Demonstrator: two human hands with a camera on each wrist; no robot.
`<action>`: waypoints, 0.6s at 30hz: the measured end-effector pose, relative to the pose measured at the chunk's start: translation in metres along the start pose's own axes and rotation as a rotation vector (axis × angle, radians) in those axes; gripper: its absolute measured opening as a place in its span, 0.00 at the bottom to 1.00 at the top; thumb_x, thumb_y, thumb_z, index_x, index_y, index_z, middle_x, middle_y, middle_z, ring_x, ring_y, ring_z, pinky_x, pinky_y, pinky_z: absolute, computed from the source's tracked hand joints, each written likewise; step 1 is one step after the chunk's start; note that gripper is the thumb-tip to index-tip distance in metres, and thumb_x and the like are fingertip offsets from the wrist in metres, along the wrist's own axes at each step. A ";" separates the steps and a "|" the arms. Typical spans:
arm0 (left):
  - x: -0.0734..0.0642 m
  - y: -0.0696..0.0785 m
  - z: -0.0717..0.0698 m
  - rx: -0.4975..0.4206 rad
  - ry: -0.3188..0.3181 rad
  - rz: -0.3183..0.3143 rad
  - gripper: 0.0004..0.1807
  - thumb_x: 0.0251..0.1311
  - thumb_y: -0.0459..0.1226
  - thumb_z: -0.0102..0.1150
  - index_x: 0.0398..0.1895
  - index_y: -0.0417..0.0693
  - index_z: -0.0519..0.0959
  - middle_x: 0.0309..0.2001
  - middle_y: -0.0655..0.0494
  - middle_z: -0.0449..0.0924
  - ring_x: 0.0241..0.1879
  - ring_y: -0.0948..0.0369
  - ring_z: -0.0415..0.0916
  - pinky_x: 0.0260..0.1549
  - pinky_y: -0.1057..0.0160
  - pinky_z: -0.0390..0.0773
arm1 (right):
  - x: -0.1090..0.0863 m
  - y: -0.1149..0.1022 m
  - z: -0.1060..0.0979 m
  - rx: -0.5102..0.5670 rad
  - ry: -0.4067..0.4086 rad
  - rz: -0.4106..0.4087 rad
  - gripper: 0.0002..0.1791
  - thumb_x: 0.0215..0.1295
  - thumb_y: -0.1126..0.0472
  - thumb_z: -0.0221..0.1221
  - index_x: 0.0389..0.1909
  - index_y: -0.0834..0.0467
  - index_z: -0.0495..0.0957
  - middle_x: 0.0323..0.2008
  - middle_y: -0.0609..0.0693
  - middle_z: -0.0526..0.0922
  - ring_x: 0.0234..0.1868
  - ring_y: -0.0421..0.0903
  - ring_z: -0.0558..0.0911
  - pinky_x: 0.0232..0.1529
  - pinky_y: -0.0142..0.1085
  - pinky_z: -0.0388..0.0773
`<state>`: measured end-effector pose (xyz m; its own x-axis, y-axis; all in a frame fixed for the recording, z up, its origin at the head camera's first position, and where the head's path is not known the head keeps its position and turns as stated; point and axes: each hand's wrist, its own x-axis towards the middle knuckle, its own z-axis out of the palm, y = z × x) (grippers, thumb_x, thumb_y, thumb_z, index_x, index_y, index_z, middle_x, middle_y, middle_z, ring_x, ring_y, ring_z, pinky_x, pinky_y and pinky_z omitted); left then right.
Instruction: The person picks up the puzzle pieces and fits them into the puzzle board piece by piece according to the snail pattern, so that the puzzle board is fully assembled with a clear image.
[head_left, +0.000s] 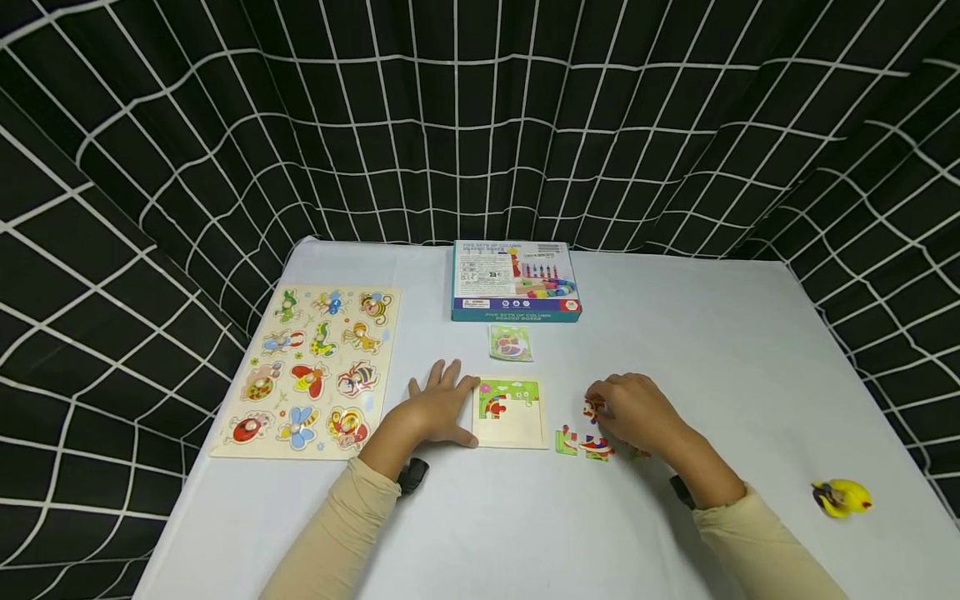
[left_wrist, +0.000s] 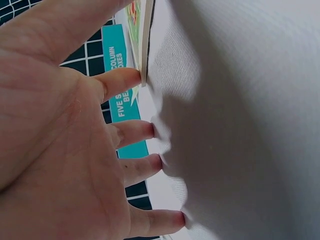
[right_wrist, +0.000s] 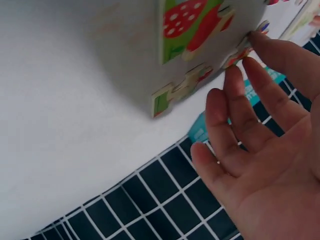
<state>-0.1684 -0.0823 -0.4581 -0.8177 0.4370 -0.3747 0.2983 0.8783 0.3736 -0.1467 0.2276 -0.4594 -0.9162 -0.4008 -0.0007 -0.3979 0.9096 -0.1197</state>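
Observation:
A small wooden jigsaw tray lies mid-table, with several joined pieces along its top and upper left. My left hand has its fingers spread, and its index finger and thumb touch the tray's left edge. To the right of the tray, my right hand pinches a red-patterned jigsaw piece between thumb and fingertips; the fingers partly cover it. Loose beside that hand are a green-and-red corner piece and another jigsaw piece. Near the right palm in the right wrist view lies a piece with a white-dotted red shape.
Behind the tray lies a small picture card, and past it a flat teal-edged box. A large wooden insect puzzle board occupies the left side. A yellow toy duck sits at the far right. Black gridded curtain surrounds the table.

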 end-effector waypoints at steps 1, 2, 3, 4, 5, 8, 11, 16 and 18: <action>0.000 -0.001 0.000 -0.003 -0.001 -0.002 0.52 0.42 0.53 0.76 0.72 0.53 0.60 0.77 0.41 0.43 0.75 0.40 0.35 0.62 0.25 0.45 | 0.001 0.000 0.000 -0.003 0.009 -0.014 0.15 0.48 0.64 0.71 0.40 0.57 0.85 0.36 0.49 0.86 0.41 0.52 0.82 0.55 0.54 0.73; -0.001 -0.002 0.000 -0.005 -0.004 -0.006 0.52 0.43 0.53 0.75 0.72 0.53 0.60 0.77 0.41 0.42 0.76 0.40 0.34 0.63 0.25 0.45 | 0.003 0.000 0.001 -0.007 0.019 -0.029 0.15 0.48 0.63 0.71 0.39 0.57 0.85 0.35 0.49 0.86 0.41 0.52 0.82 0.55 0.54 0.73; -0.001 -0.002 0.000 -0.009 -0.007 -0.009 0.52 0.43 0.53 0.75 0.73 0.53 0.60 0.77 0.41 0.42 0.76 0.40 0.34 0.63 0.25 0.44 | 0.004 0.000 0.000 -0.006 0.028 -0.044 0.15 0.48 0.63 0.71 0.39 0.57 0.85 0.35 0.49 0.86 0.40 0.51 0.82 0.55 0.54 0.73; -0.001 -0.003 0.000 -0.013 -0.008 -0.011 0.52 0.43 0.53 0.75 0.73 0.54 0.60 0.77 0.41 0.41 0.76 0.40 0.33 0.63 0.26 0.44 | 0.005 -0.001 0.000 -0.006 0.037 -0.059 0.15 0.47 0.63 0.72 0.39 0.57 0.85 0.35 0.48 0.86 0.40 0.51 0.82 0.55 0.54 0.73; -0.002 -0.003 0.000 -0.016 -0.009 -0.012 0.52 0.43 0.53 0.75 0.73 0.54 0.60 0.77 0.41 0.41 0.76 0.41 0.33 0.63 0.26 0.44 | 0.007 -0.002 -0.001 -0.005 0.046 -0.076 0.15 0.47 0.63 0.72 0.39 0.57 0.85 0.35 0.48 0.86 0.40 0.51 0.82 0.55 0.54 0.73; -0.001 -0.003 0.001 -0.020 -0.008 -0.009 0.52 0.43 0.53 0.75 0.72 0.54 0.60 0.77 0.42 0.42 0.76 0.41 0.33 0.63 0.25 0.44 | 0.011 -0.008 -0.004 0.006 0.072 -0.130 0.16 0.46 0.62 0.73 0.38 0.57 0.85 0.34 0.48 0.86 0.40 0.50 0.83 0.53 0.53 0.74; 0.000 -0.002 0.002 -0.010 -0.004 -0.001 0.52 0.43 0.53 0.75 0.72 0.54 0.60 0.77 0.41 0.43 0.76 0.41 0.34 0.62 0.25 0.45 | 0.017 -0.018 -0.005 0.019 0.088 -0.181 0.16 0.45 0.60 0.73 0.38 0.57 0.86 0.35 0.48 0.87 0.40 0.49 0.83 0.52 0.52 0.76; 0.003 -0.002 0.003 0.002 -0.004 -0.004 0.52 0.43 0.53 0.75 0.73 0.55 0.60 0.77 0.42 0.42 0.76 0.41 0.33 0.63 0.26 0.45 | 0.030 -0.042 -0.001 0.043 0.100 -0.270 0.15 0.48 0.59 0.73 0.38 0.56 0.86 0.34 0.47 0.87 0.39 0.47 0.83 0.51 0.50 0.76; 0.003 -0.003 0.003 0.007 0.000 -0.009 0.52 0.43 0.54 0.75 0.73 0.55 0.60 0.77 0.42 0.42 0.76 0.41 0.33 0.63 0.26 0.46 | 0.035 -0.052 0.002 0.048 0.093 -0.300 0.15 0.49 0.57 0.73 0.39 0.56 0.86 0.35 0.47 0.87 0.40 0.46 0.83 0.53 0.49 0.75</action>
<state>-0.1706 -0.0828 -0.4629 -0.8206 0.4287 -0.3780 0.2940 0.8838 0.3639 -0.1583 0.1657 -0.4549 -0.7598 -0.6365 0.1327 -0.6501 0.7453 -0.1479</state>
